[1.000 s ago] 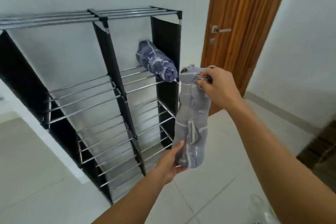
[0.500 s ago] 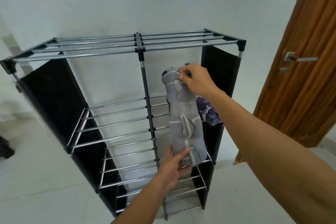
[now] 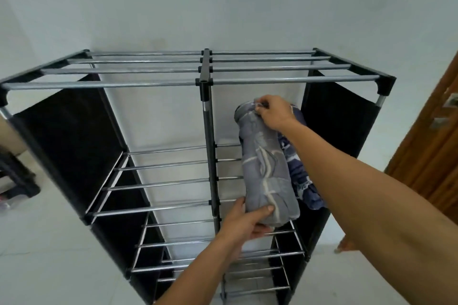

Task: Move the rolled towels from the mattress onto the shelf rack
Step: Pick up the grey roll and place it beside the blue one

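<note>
A big shelf rack (image 3: 203, 82) stands against the white wall. It has shiny metal bars and black cloth sides, and it is split into a left half and a right half. A brown door (image 3: 438, 151) is off to the right.

Inside the right half, on the upper shelf, lies a dark blue rolled towel (image 3: 301, 176). That one looks already put away. Just beside it, on its left, is a grey rolled towel (image 3: 266, 171) with pale lines on it. It points from front to back over the shelf bars, and I cannot tell if it rests on them yet (it may be a tiny bit above).

The right hand (image 3: 271, 114) holds the far end of the grey towel, with its fingers pinched on the cloth. The left hand (image 3: 244, 224) holds the near end from below, with its thumb curled over the roll.

So one towel seems done and the second is almost in place. It needs to be set down and let go. The mattress is not in view, so I cannot tell how many towels are left.
</note>
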